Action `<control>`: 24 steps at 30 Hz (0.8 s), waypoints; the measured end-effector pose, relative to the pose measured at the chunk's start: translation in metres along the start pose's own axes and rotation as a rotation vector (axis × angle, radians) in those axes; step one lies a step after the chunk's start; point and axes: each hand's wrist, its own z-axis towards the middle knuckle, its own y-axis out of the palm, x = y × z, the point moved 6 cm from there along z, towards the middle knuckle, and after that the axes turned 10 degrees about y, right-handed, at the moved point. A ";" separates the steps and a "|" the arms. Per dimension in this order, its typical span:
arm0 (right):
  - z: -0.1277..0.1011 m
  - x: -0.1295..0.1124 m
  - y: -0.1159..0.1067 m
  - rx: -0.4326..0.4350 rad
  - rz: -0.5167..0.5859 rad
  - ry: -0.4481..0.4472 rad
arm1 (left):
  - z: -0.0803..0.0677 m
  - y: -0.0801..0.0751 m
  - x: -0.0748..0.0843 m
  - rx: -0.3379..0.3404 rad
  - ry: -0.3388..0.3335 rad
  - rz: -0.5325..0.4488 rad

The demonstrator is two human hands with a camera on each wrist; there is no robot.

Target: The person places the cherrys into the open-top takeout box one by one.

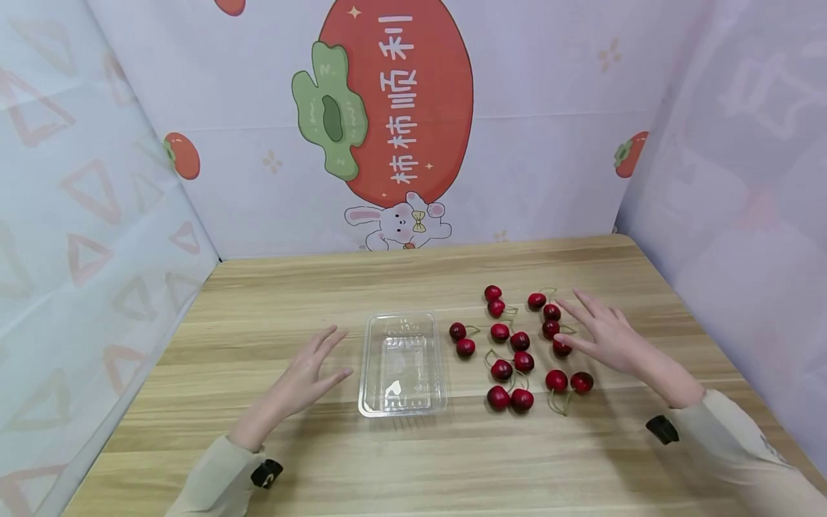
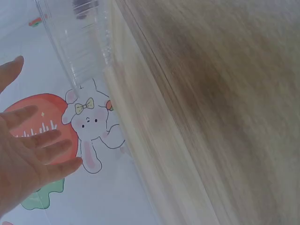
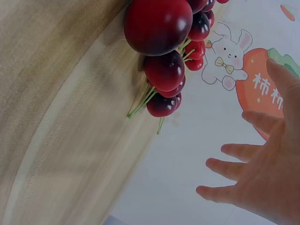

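Observation:
A clear plastic box (image 1: 403,402) without a lid stands on the wooden table, its walls also visible in the left wrist view. To its left hovers my left hand (image 1: 302,384), fingers spread and holding nothing. Several dark red cherries (image 1: 501,370) with green stems, many in pairs, lie right of the box. My right hand (image 1: 610,336) is over the right side of the cherries, its thumb and fingers extended; the thumb overlaps one cherry in the head view. In the right wrist view the palm (image 3: 272,183) holds nothing, and cherries (image 3: 164,70) sit beside it.
The wooden table (image 1: 291,287) ends at a back wall cloth (image 1: 536,179) printed with a large persimmon and a rabbit. Patterned cloths hang at the left (image 1: 84,215) and right (image 1: 730,179) sides. Black straps (image 1: 266,474) circle the sleeves near both wrists.

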 end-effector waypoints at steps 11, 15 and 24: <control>0.015 0.000 -0.005 -0.008 0.042 -0.029 | 0.006 0.006 0.007 0.027 0.009 -0.108; 0.022 0.002 -0.005 -0.031 0.067 -0.029 | 0.008 0.010 0.008 0.052 -0.002 -0.166; 0.041 0.009 -0.005 -0.086 0.140 -0.013 | 0.013 0.019 0.007 0.069 -0.063 -0.346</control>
